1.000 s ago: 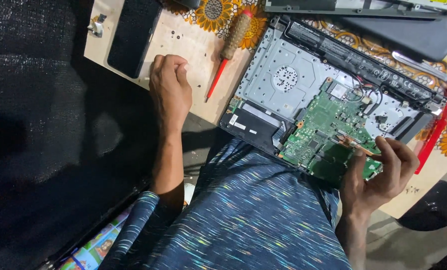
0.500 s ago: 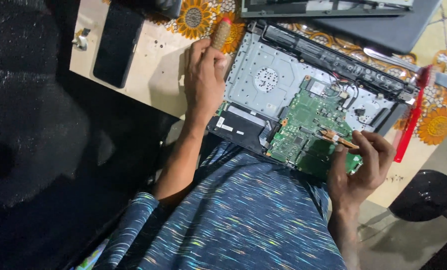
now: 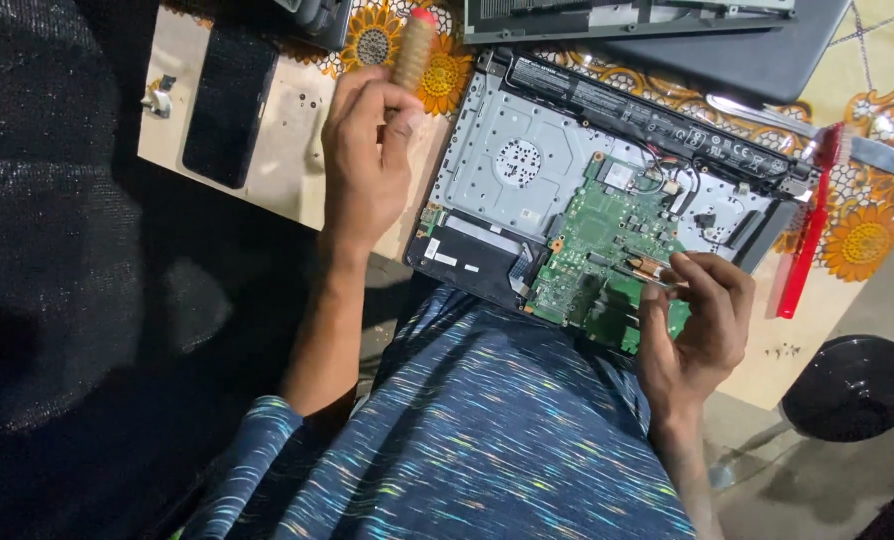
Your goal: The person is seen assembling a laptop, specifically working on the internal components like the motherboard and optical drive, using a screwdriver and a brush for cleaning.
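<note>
Screwdriver (image 3: pixel 411 48) is sitting gripped in my left hand (image 3: pixel 362 150), fingers closing round its wooden handle. My right hand (image 3: pixel 695 325) is pinching a copper part (image 3: pixel 649 268) on the green circuit board (image 3: pixel 597 260).

Left hand (image 3: pixel 365 150) grips the wooden-handled screwdriver (image 3: pixel 411 48) above the bench (image 3: pixel 287 170); right hand (image 3: pixel 697 325) pinches a copper part (image 3: pixel 650 268) on the green board (image 3: pixel 607 255) of the opened laptop (image 3: pixel 527 160).

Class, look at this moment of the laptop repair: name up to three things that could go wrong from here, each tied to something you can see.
1. The opened laptop overhangs the table edge above the person's lap, so it could tip or slide.
2. The right hand pinches a part on the green circuit board with bare fingers; it might bend or take static.
3. The left hand holds the screwdriver loosely; it could drop.
</note>
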